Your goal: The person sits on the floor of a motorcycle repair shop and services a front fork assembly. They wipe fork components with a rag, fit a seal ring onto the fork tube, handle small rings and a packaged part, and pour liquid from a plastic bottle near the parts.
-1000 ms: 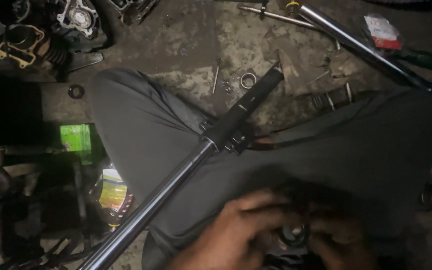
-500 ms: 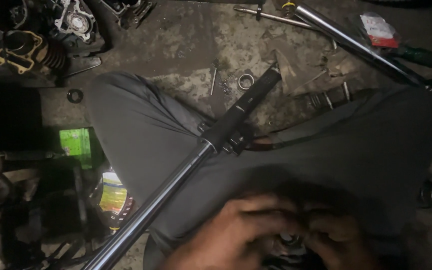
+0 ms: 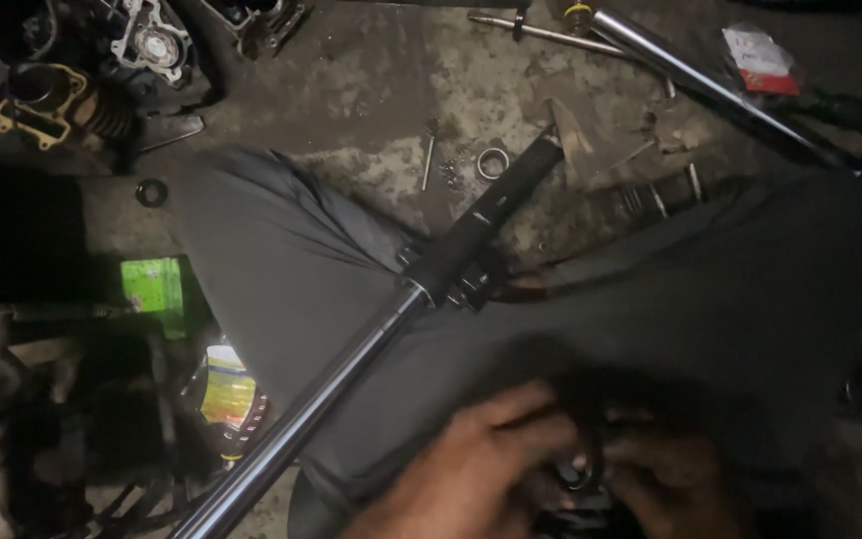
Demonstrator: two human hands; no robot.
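A stained, gritty concrete workshop floor (image 3: 371, 90) lies under the seated person's grey-trousered legs (image 3: 281, 269). Low in the view, both hands close together around a small dark round metal part (image 3: 579, 469) held over the lap: the left hand (image 3: 481, 469) cups it with curled fingers, and the right hand (image 3: 670, 479) pinches its far side. The blur hides the exact grip. Turning the part slowly, kept over the lap, would likely stop small pieces dropping. A long chrome fork tube with a black lower sleeve (image 3: 431, 279) rests diagonally across the left thigh, and a small steel ring (image 3: 492, 162) lies on the floor beyond.
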